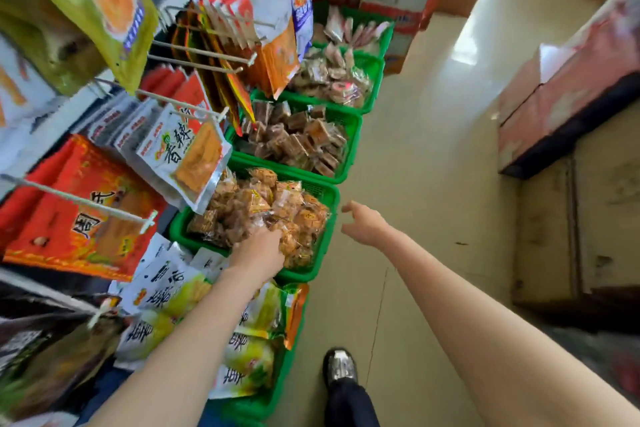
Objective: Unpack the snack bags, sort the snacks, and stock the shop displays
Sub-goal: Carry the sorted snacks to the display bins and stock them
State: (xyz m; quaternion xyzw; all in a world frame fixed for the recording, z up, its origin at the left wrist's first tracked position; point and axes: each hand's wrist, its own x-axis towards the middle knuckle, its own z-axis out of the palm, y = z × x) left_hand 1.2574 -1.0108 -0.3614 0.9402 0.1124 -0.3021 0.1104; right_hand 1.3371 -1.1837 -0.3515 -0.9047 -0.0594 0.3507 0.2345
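Green plastic basket (320,199), heaped with clear-wrapped orange-brown snack packs (263,211): the landmark. Left of it and above, peg hooks carry hanging pouches, a red-orange bag (79,208) lowest, silver-white pouches (183,152) overlapping the basket's left rim. Nearer than the basket, yellow-green bags (166,302) lie in another green bin.

Left hand (258,253) reaches into the basket's near side, back of hand up; its fingers are buried among the packs, so whether they grip one cannot be told. Right hand (363,224) hovers just right of the basket's rim, over the floor (415,114), fingers spread and loosely curved, holding nothing.

Beyond the basket, more green baskets of brown squares (298,139) run away in a row.

Step in hand, judged: stocking or levelling this basket. Next move likely calls for settling the heap so no pack slides over the right rim.
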